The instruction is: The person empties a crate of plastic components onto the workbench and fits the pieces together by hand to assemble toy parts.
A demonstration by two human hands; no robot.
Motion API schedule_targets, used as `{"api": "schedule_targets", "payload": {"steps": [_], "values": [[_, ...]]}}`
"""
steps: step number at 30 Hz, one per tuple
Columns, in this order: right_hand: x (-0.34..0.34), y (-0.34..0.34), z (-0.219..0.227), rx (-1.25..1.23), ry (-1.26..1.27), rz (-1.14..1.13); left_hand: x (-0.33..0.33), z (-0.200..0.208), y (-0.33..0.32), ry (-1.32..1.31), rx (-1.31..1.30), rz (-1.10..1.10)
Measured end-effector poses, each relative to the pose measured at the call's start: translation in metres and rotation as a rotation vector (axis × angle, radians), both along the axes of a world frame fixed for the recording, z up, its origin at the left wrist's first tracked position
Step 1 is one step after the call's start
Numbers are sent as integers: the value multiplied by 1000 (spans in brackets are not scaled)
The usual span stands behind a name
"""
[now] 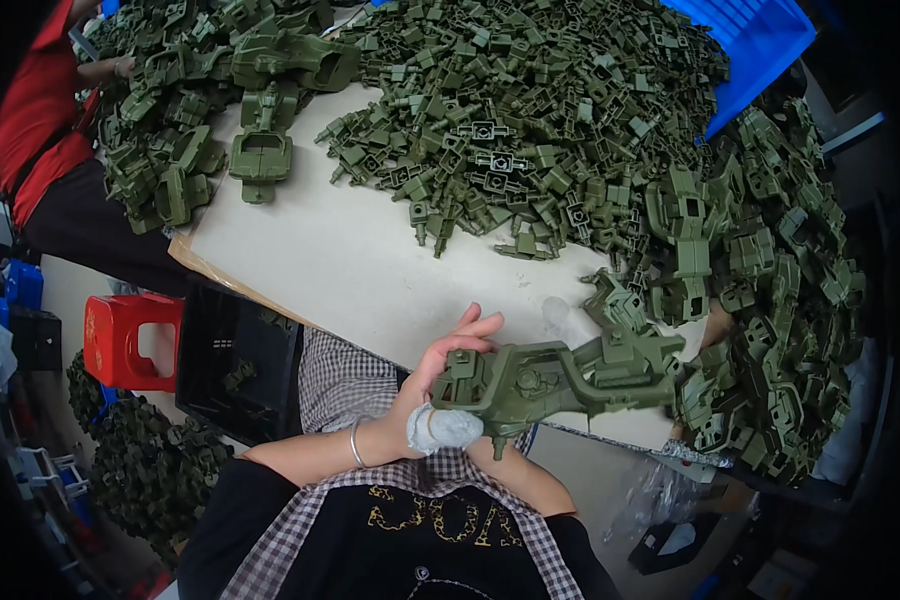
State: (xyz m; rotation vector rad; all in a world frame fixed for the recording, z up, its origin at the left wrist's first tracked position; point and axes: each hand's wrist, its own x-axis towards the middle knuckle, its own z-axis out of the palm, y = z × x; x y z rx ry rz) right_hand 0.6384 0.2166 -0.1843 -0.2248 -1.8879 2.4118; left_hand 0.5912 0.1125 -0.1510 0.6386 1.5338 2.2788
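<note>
Grasping with the fingers (482, 327) of the left hand (428, 385), at its left end, a green plastic frame (518, 398), held over the near edge of the bench (370, 265). Impossible to tell the hidden right hand's state. Probably at a checking step, calling next for steadiness. With small green pieces (530, 140) heaped far, larger parts (760, 385) right.

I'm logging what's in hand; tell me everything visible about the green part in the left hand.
The green part is long, dark olive and looks like moulded plastic. It has a boxy left end, an open frame mid-length and a short peg pointing down. In view it lies sideways across the near edge of the table, gripped by the left hand, with a grey-wrapped thumb. Its right end blends into similar parts.
</note>
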Motion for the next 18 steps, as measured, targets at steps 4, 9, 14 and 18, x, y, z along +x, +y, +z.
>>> {"api": "schedule_targets", "payload": {"steps": [4,9,14,18], "values": [[-20,25,30,116,-112,84,-7,-1,-9,-70,1,33],[-29,39,74,694,28,370,-37,31,-32,-462,143,-184],[-2,99,97,1015,323,52,-41,-6,-60,-519,299,-151],[23,171,83,1658,-58,-369,-38,-1,-60,-541,451,-86]]}}
